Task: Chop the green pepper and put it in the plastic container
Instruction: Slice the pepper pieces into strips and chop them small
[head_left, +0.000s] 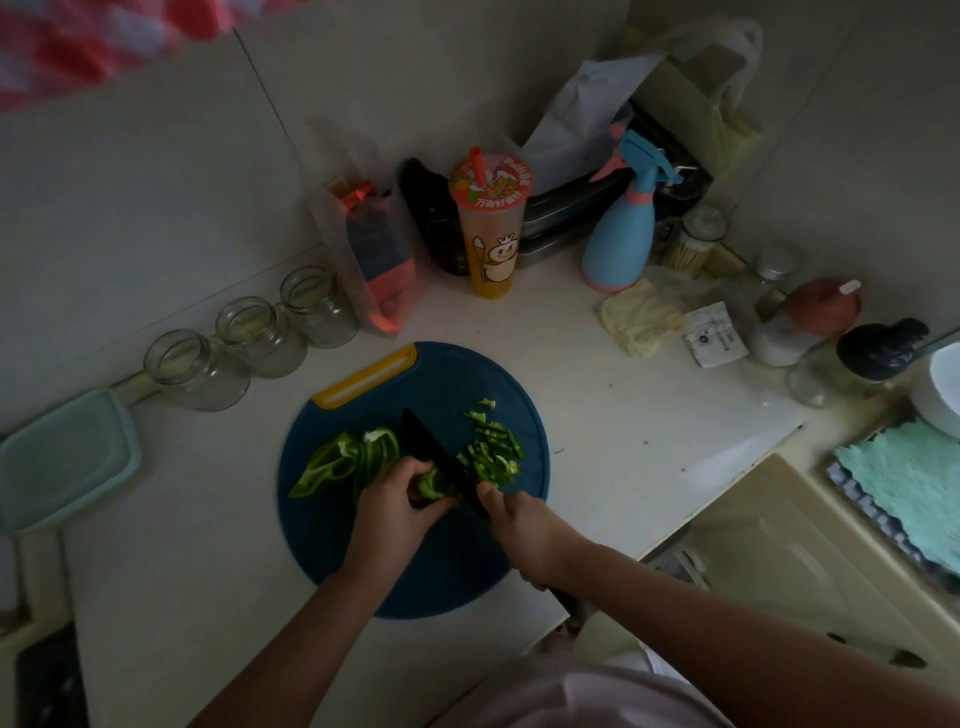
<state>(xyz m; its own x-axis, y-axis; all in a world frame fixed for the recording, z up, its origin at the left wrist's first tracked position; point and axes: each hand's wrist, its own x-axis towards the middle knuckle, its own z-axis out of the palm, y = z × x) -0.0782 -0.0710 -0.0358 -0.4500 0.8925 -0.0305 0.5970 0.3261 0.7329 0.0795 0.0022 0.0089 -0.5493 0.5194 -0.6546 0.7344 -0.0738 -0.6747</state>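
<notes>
A round blue cutting board (447, 566) lies on the white counter. Long green pepper strips (337, 460) lie on its left half, and a pile of chopped pepper bits (493, 449) lies to the right of the blade. My left hand (392, 506) grips the end of the pepper strips right beside the blade. My right hand (524, 532) holds a black knife (434, 454) whose blade points away from me across the board. A pale green plastic container (62, 460) sits at the counter's left edge, apart from the board.
Three glass jars (260, 332) line the wall behind the board. A tall drink cup (491, 228), a blue spray bottle (621, 239), bags and seasoning jars (810, 322) crowd the back corner. A teal cloth (909, 483) lies at the right by the sink.
</notes>
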